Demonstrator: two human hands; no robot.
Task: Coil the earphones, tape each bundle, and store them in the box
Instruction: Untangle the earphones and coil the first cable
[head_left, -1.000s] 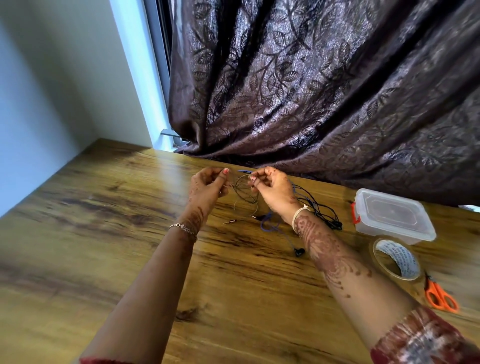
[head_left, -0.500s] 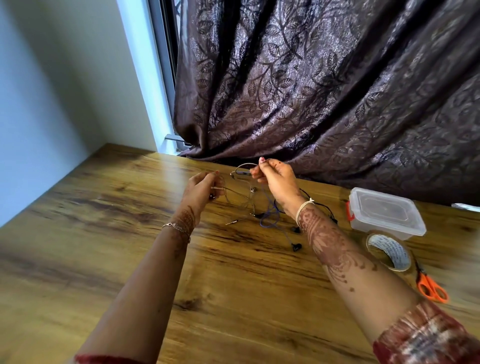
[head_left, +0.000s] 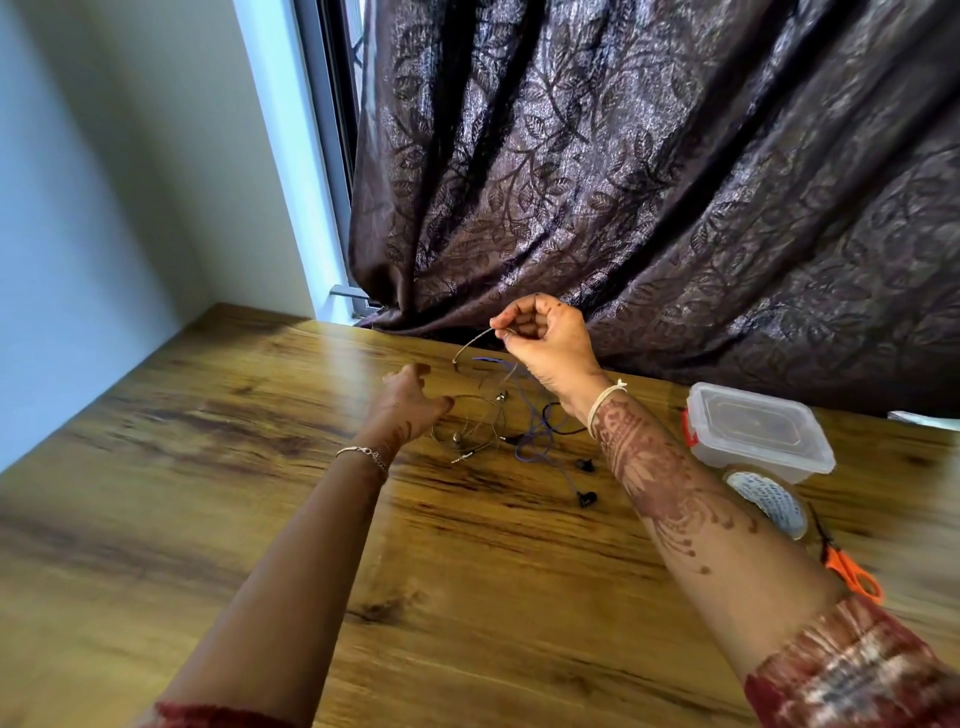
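We judge coiling unfinished: left of the box (head_left: 753, 431), right hand (head_left: 545, 340) pinches earphone cord (head_left: 472, 343), left hand (head_left: 410, 400) spread; nothing taped.

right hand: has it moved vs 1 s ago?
Yes. The right hand, pinching a thin grey earphone cable, has risen: it now overlaps the dark patterned curtain, well above the clear lidded plastic box.

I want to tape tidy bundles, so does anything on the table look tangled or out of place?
Yes: the pale earphones and the blue earphones lie crossed in one loose tangle on the table, with the right hand pinching a pale strand up out of it. Nothing looks damaged.
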